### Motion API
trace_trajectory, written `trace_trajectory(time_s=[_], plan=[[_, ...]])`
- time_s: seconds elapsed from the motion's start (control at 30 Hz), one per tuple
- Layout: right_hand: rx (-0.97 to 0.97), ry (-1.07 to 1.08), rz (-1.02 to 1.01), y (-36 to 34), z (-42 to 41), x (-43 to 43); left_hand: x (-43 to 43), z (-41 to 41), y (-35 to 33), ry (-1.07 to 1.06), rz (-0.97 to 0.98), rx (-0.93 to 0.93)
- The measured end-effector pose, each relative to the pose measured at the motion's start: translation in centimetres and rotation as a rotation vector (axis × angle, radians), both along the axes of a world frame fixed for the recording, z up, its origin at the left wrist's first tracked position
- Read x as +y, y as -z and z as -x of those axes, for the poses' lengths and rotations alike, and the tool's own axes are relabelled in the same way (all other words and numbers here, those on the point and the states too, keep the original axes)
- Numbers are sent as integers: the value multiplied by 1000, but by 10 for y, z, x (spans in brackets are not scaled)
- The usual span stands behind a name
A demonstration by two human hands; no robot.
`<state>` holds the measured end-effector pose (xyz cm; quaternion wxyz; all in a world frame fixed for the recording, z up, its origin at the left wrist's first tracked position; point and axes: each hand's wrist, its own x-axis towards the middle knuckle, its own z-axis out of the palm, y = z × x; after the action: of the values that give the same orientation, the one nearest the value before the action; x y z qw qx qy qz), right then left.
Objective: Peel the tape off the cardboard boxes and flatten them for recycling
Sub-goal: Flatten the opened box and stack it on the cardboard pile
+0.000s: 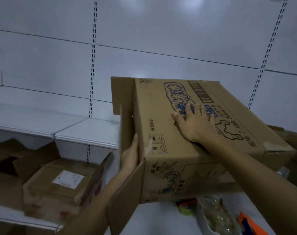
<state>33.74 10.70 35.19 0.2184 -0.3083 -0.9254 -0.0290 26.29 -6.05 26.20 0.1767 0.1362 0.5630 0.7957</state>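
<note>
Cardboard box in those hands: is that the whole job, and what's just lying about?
Job: printed box; left hand; right hand; labelled box on the lower shelf.
Lying about: clear plastic bag; orange object; white shelf.

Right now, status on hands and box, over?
Right hand flat on printed box top, fingers spread. Left hand flat against its open end flap. Box not yet flattened. Labelled box lower left, apart.
</note>
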Motion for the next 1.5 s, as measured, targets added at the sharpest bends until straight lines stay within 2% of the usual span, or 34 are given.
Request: trace_trajectory(time_s=[0.07,0.13,0.2,0.27,0.37,0.5,0.57,0.6,0.67,0.7,0.8,0.9,1.07,1.23,1.27,1.33,1.43,1.5], plan=[[3,-2,-3,-2,4,2,-9,13,2,-116,36,73],[30,-18,-51,2,12,1,-27,32,3,-256,-6,108],[59,-52,-123,15,25,-2,-44,53,9,-264,-9,130],[-7,-75,-139,37,39,-6,-57,60,23,-226,94,133],[-190,-77,-82,81,63,-3,-67,70,59,-316,231,116],[-203,-108,75,129,79,8,-71,84,73,-497,340,135],[-169,-120,109,138,80,11,-78,92,84,-421,415,97],[-148,-120,118,140,81,13,-83,93,88,-295,414,35],[-119,-118,113,143,83,15,-90,84,92,28,276,-155],[-105,-116,105,146,83,15,-91,74,94,93,173,-200],[-32,-109,41,155,85,12,-100,38,113,0,8,-265],[-6,-96,4,159,84,9,-111,-16,156,-43,-138,-430],[-22,-151,-42,169,72,9,-112,-86,203,-107,-235,-507],[-36,-137,-54,168,72,7,-101,-139,253,-448,-492,-725],[-35,-124,-50,168,71,4,-88,-154,262,-449,-474,-764],[-24,-120,-13,168,68,-2,-48,-185,267,-303,-379,-803],[-85,-120,148,159,61,-15,15,-210,259,-52,-310,-738],[-167,-156,203,151,51,-18,38,-211,251,-74,-346,-697]])
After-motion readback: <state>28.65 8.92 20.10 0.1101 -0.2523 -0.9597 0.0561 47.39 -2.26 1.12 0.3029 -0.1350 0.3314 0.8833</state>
